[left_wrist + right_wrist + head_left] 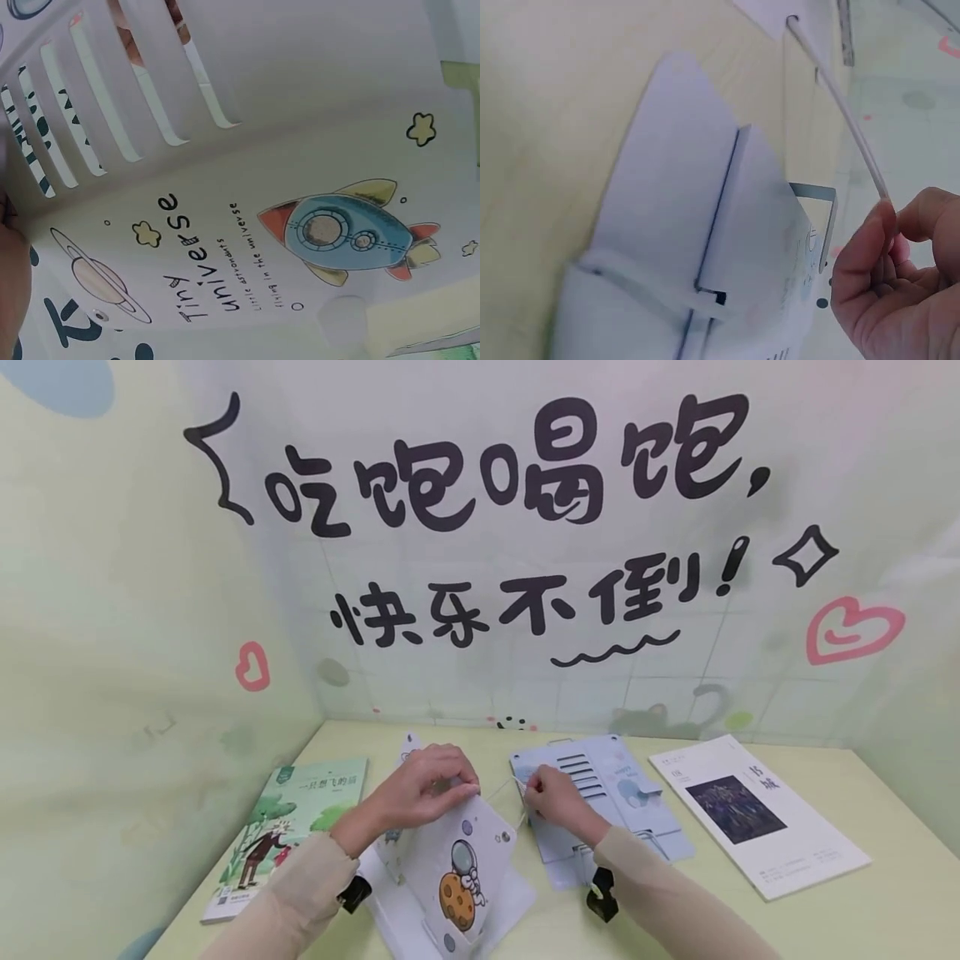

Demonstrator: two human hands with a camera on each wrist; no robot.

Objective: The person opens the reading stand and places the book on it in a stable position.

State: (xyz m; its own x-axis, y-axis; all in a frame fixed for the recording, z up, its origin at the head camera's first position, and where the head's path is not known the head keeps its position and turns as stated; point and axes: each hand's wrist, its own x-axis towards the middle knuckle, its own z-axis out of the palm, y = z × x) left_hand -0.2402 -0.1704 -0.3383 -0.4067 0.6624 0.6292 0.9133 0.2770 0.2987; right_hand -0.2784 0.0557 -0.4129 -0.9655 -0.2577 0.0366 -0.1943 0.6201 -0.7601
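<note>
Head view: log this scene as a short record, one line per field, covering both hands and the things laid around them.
left hand: holds the white stand near its top
stand print: cartoon astronaut
right hand: pinches a white cord
far left: green book
right of stand: blue slotted panel
far right: white magazine, dark cover picture

Green book (281, 827) lies on the table's (840, 918) left; white book (757, 818), its right; lettered backdrop (525, 552) stands behind it.
</note>
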